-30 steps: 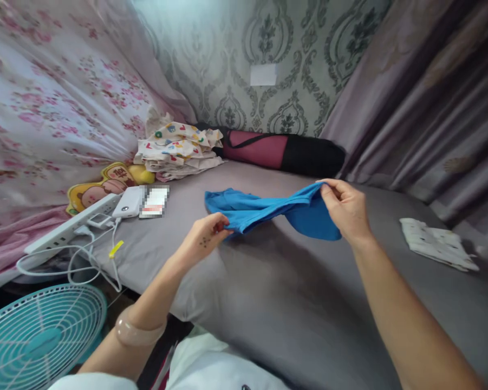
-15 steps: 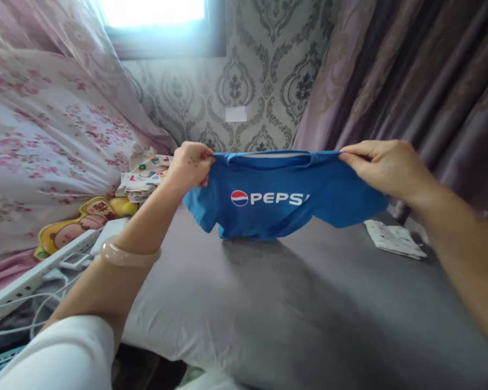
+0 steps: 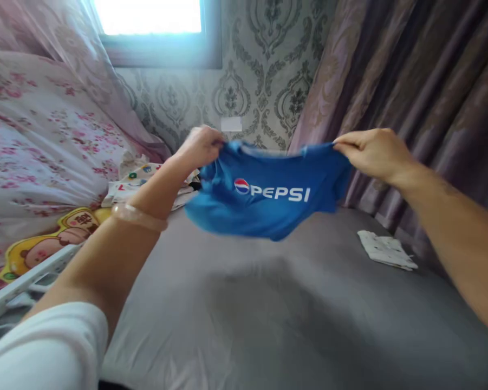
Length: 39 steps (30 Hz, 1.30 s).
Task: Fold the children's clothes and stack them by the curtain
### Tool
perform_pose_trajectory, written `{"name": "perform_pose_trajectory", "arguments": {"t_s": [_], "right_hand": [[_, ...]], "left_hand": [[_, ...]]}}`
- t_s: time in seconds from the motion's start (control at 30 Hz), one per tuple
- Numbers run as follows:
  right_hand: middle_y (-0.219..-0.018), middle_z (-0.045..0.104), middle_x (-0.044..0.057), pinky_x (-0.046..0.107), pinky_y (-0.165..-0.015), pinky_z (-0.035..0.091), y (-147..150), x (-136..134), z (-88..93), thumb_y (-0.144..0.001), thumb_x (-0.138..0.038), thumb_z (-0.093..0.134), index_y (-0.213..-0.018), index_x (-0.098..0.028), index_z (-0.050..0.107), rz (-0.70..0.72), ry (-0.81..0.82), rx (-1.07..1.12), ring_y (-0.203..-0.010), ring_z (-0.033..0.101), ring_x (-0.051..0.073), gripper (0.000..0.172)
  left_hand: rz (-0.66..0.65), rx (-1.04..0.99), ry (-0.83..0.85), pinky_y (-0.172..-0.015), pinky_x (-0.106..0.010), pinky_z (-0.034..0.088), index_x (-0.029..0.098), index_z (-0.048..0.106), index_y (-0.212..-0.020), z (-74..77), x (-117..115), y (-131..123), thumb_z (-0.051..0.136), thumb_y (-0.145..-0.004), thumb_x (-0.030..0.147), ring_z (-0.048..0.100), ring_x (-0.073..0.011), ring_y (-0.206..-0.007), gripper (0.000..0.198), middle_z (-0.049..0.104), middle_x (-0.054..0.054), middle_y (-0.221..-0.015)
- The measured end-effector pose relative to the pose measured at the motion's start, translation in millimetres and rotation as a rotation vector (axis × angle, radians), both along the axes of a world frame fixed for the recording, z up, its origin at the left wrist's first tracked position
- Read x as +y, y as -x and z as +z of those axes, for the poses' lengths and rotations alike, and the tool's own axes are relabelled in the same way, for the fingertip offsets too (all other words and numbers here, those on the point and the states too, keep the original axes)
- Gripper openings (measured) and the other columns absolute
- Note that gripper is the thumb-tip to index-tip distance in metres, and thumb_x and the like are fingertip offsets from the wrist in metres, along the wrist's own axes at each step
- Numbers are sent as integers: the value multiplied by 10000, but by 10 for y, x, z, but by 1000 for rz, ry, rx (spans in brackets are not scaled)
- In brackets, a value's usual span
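A blue T-shirt [image 3: 276, 173] with white PEPSI lettering and a round logo hangs in the air above the grey bed sheet [image 3: 244, 319]. My left hand [image 3: 201, 146] is closed on one shoulder of it, slightly blurred by motion. The opposite shoulder is pinched between the thumb and fingers of my right hand [image 3: 373, 154]. Between both hands the neckline sags a little, and the hem swings free of the bed, blurred at its left side.
Folded pale clothes [image 3: 134, 179] with coloured prints lie at the bed's far left. A yellow cartoon cushion [image 3: 49, 246] rests beside a white rail [image 3: 28, 281]. On the right, a small folded white cloth [image 3: 385, 249] lies near the purple curtain [image 3: 394, 103].
Both hands have risen slightly and come closer together. The shirt's hem has swung up and left, off the bed, and the whole PEPSI word now shows.
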State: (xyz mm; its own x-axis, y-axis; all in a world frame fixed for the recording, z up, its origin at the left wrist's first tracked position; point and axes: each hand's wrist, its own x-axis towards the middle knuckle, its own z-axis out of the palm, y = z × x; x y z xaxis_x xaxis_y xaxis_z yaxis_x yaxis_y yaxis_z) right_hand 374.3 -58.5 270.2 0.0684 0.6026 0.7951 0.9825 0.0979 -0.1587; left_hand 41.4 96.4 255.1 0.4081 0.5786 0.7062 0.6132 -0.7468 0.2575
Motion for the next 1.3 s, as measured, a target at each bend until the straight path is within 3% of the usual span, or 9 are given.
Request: {"name": "perform_pose_trajectory", "arguments": {"t_s": [0.13,0.3,0.47,0.57,0.7,0.8,0.87,1.03,1.3], "right_hand": [[-1067,732,118,345,-826,453,18,128,15,-929,-343,544,-1084,-164,726,-129,-54,-85,-957,658,208,299],[-1020,739,81,358,-823,469,-58,264,-45,-911,-297,551,-1054,-214,730,-146,-81,-57,-954,657,232,245],[-923,736,40,373,-807,485,-193,326,-208,-864,-329,606,-980,-248,730,-161,-46,13,-893,663,242,187],[-907,731,49,364,-810,478,-159,270,-143,-883,-364,585,-962,-234,723,-166,-91,32,-878,658,235,205],[-1041,714,109,359,-835,454,-10,198,-68,-969,-354,420,-1094,-190,683,-236,-313,3,-969,635,244,334],[-946,737,65,325,-755,466,38,224,-155,-945,-360,457,-1034,-237,709,-130,-26,-118,-875,663,228,294],[-886,747,34,316,-723,469,15,248,-221,-912,-363,518,-987,-267,725,-99,71,-133,-830,678,225,240],[-923,755,70,337,-728,470,-90,229,-203,-909,-326,523,-993,-236,732,-211,-145,-26,-873,692,260,243],[-896,752,61,352,-715,482,-106,244,-177,-889,-325,555,-953,-244,733,-197,-111,13,-865,687,263,206]], "left_hand": [[154,-325,-127,-957,-343,424,118,643,-978,-102,197,41,487,-874,189,607,-187,-954,201,664,-38,-841],[-3,-334,-110,-872,-306,448,185,644,-951,-215,289,-47,582,-814,226,621,-178,-835,156,655,-21,-786],[-85,-356,77,-675,-268,467,195,645,-775,-373,407,-180,641,-753,266,596,-155,-590,74,599,10,-611],[-101,-385,123,-611,-260,463,193,654,-760,-275,326,-238,617,-771,275,582,-151,-531,91,584,21,-551],[-18,-478,-198,-695,-277,467,186,678,-815,-113,121,-306,483,-868,276,617,-166,-661,222,638,-6,-641],[-91,-121,-78,-652,-257,451,174,671,-672,-177,120,-358,518,-804,243,606,-170,-634,213,617,-5,-572],[-81,-62,49,-619,-249,451,173,694,-701,-272,194,-372,530,-795,281,609,-169,-581,218,606,2,-526],[59,-430,-84,-703,-267,487,184,712,-949,-308,326,-344,454,-877,388,673,-188,-660,337,669,-13,-613],[26,-347,-49,-705,-289,479,202,720,-841,-181,334,-345,530,-836,337,655,-192,-650,233,648,-8,-589]]}}
